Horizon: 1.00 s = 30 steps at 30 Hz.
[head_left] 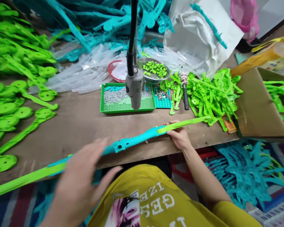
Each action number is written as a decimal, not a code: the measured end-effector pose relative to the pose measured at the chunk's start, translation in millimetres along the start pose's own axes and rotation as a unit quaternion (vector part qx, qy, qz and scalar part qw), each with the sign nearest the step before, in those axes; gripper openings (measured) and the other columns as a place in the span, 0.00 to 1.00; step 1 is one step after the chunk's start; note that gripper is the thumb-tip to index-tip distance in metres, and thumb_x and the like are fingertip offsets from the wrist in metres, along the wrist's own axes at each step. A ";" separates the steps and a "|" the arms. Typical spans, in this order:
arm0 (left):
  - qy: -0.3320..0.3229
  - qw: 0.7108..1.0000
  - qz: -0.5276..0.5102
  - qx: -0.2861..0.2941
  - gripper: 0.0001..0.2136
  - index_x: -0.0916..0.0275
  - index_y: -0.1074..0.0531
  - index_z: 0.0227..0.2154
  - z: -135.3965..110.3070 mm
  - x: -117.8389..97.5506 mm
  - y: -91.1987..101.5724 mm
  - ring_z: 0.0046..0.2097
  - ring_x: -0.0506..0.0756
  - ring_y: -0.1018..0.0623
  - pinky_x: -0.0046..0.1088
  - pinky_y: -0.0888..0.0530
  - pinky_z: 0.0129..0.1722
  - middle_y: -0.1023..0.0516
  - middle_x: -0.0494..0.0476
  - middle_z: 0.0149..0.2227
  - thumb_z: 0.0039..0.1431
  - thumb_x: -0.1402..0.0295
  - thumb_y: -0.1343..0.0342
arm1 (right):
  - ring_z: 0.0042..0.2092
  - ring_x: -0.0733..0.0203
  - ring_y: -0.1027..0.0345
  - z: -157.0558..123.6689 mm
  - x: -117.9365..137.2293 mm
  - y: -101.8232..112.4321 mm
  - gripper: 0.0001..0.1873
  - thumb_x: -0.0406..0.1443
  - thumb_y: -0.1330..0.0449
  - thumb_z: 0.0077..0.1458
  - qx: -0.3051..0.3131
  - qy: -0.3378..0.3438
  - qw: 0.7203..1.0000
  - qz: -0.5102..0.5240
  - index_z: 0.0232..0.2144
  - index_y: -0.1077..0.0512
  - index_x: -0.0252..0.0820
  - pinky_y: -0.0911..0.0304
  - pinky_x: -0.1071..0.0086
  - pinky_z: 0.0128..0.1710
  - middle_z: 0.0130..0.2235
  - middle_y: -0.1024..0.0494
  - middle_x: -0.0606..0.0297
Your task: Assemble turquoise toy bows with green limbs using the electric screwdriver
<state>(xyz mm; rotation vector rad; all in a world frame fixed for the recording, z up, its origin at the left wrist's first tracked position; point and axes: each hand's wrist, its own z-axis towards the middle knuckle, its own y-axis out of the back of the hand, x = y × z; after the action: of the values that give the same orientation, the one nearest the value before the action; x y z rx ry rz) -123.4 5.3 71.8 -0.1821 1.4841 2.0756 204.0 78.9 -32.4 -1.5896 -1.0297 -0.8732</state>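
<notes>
A long toy bow, with a teal middle and lime-green arms at both ends, lies slantwise along the table's near edge. My right hand is closed around it where the teal part meets the right green arm. Over its left part is my left hand, blurred, with thumb apart from outstretched fingers; it hides some of the bow, and I cannot tell whether it touches. Above the table hangs a grey electric screwdriver on a black cable, in front of a green tray of small metal screws.
Green plastic arms pile up at left and right. Behind the tray stand a metal bowl of green bits and a red basket. A black-handled tool and a cardboard box are at right. Teal parts lie below.
</notes>
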 end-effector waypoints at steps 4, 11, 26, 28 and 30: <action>-0.118 0.992 0.036 0.021 0.30 0.73 0.43 0.65 33.2 -60.1 -61.4 0.62 0.64 0.29 0.44 0.31 0.61 0.27 0.70 0.60 0.66 0.63 0.43 | 0.47 0.59 0.24 -10.6 -18.3 -10.5 0.24 0.35 0.22 0.38 0.038 0.016 0.999 -0.024 0.37 0.27 0.50 0.28 0.62 0.51 0.41 0.20 0.70; -0.098 0.973 0.161 0.136 0.16 0.67 0.29 0.53 48.3 -70.4 -98.4 0.40 0.59 0.23 0.40 0.30 0.39 0.20 0.58 0.40 0.67 0.64 0.43 | 0.47 0.55 0.24 -10.7 -22.6 -9.7 0.20 0.42 0.23 0.40 0.142 0.067 0.983 -0.099 0.36 0.23 0.50 0.27 0.57 0.50 0.41 0.19 0.65; -0.022 0.971 0.194 0.139 0.28 0.69 0.35 0.60 29.8 -58.0 -66.7 0.48 0.63 0.25 0.45 0.32 0.51 0.22 0.66 0.48 0.65 0.55 0.43 | 0.44 0.52 0.21 -11.7 -9.4 -6.3 0.13 0.37 0.25 0.44 0.158 0.064 0.977 -0.130 0.33 0.21 0.49 0.24 0.55 0.47 0.38 0.17 0.64; 0.000 0.969 0.212 0.130 0.28 0.69 0.34 0.59 13.0 -48.0 -47.3 0.46 0.63 0.24 0.47 0.33 0.53 0.22 0.65 0.45 0.65 0.54 0.43 | 0.45 0.52 0.20 -15.5 -10.7 -6.8 0.13 0.35 0.25 0.45 0.162 0.084 0.977 -0.110 0.34 0.21 0.50 0.24 0.54 0.49 0.38 0.17 0.65; -0.002 0.969 0.218 0.117 0.22 0.67 0.30 0.55 -7.6 -39.0 -29.4 0.41 0.60 0.24 0.44 0.32 0.50 0.22 0.60 0.39 0.66 0.56 0.45 | 0.45 0.52 0.20 -20.1 -11.7 -16.0 0.14 0.32 0.25 0.45 0.190 0.097 0.969 -0.123 0.35 0.21 0.50 0.24 0.54 0.49 0.39 0.17 0.64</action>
<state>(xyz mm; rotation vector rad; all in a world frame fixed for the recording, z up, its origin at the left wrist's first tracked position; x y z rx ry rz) -77.5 -9.6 61.3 0.2635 1.8824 2.1958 183.9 59.1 -32.7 -1.0508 -1.1868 -0.9123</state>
